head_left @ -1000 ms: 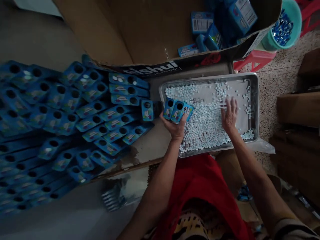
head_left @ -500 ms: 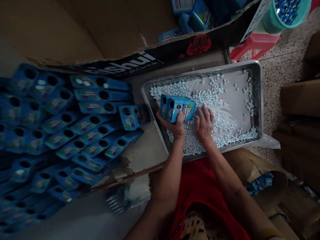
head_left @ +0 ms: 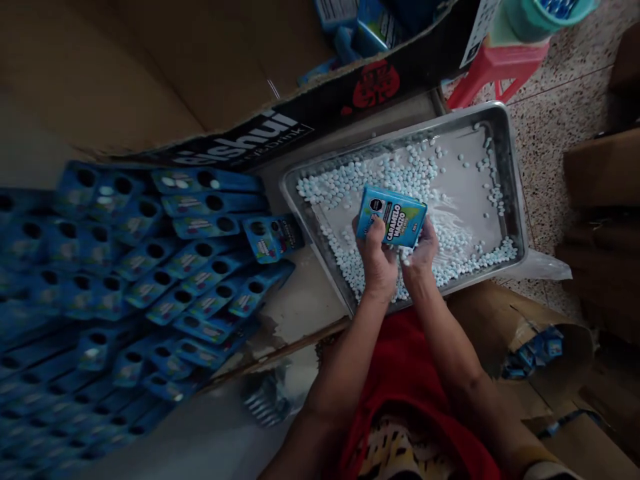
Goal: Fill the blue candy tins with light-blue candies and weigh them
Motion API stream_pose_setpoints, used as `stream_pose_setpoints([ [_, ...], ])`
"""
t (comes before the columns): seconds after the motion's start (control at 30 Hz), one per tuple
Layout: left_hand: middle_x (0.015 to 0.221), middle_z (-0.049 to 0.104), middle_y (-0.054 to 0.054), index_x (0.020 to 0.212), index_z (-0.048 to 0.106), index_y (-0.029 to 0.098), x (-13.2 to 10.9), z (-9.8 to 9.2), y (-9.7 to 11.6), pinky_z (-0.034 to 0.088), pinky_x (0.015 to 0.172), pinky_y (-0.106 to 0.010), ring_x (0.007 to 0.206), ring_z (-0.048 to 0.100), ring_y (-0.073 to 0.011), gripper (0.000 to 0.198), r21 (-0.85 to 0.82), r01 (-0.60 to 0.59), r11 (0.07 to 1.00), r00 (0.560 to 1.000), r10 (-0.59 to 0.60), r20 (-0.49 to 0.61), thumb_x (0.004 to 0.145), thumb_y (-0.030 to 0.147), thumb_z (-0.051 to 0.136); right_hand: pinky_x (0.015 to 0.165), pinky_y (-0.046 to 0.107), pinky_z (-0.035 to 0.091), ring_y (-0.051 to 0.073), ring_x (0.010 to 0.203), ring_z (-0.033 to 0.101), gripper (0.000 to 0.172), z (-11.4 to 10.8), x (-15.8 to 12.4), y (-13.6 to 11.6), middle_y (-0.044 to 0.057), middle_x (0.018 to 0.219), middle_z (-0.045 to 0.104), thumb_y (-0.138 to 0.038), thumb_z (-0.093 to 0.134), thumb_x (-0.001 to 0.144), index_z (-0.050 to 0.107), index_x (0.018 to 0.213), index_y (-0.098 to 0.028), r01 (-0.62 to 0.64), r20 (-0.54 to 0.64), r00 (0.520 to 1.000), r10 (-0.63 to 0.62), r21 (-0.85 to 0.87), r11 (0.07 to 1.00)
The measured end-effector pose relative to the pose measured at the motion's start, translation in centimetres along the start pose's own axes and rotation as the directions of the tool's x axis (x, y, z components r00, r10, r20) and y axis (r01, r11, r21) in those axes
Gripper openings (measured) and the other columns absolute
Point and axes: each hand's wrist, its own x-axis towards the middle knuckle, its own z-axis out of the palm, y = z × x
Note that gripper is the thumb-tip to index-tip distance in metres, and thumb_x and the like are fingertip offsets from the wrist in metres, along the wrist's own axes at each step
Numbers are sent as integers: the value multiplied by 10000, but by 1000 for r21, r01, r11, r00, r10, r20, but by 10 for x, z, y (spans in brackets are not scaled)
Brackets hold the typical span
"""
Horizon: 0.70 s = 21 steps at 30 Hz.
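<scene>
Over the metal tray [head_left: 520, 193] my left hand [head_left: 376, 263] grips a blue candy box [head_left: 395, 217] printed "Caramelo Macizo", its thumb across the printed face. My right hand [head_left: 423, 250] is cupped against the box's right end and underside. Several small white candies [head_left: 406, 255] show at its palm, and the box hides part of its fingers. Pale blue and white candies [head_left: 345, 180] lie loose across the tray beneath both hands. Left of the tray, one blue box [head_left: 270, 237] rests apart at the edge of the stacked boxes.
Many blue boxes with round holes [head_left: 155, 250] are stacked at the left. A large cardboard carton [head_left: 240, 143] holding blue packs stands behind the tray. At the upper right, a teal tub [head_left: 545, 23] sits on a red stool [head_left: 515, 63]. An open paper sack [head_left: 480, 320] stands at the lower right.
My left hand has brought the box rightward and turned its printed face up. My right hand has lifted off the candies and come against the box's end. The whole view has shifted slightly.
</scene>
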Motion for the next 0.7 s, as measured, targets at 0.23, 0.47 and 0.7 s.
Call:
stream_pose_setpoints([
  [0.23, 1159, 720, -42, 1293, 592, 271, 27, -64, 67, 660, 907, -424, 958, 741, -246, 895, 530, -489, 693, 863, 472, 178, 614, 713, 975, 840, 380, 685, 172, 907, 747, 249, 5, 3, -35, 34, 981, 783, -478, 600, 982, 617, 1044, -237, -96, 202, 977, 67, 136, 986],
  [0.47, 1264, 772, -93, 1354, 643, 242, 31, -79, 61, 632, 1044, -457, 1155, 772, -319, 826, 601, -649, 466, 760, 361, 540, 648, 465, 1008, 808, 358, 684, 173, 896, 727, 263, 20, -38, -86, 27, 974, 740, -523, 610, 991, 626, 977, -261, -3, 359, 932, -41, 119, 993],
  [0.7, 1344, 761, -116, 1379, 646, 250, 27, -72, 61, 607, 1107, -473, 1251, 745, -326, 774, 523, -726, 446, 679, 346, 648, 689, 383, 969, 925, 465, 668, 256, 1017, 733, 302, 60, -66, -114, 45, 901, 679, -585, 604, 952, 610, 926, -284, 226, 407, 885, -224, 44, 973],
])
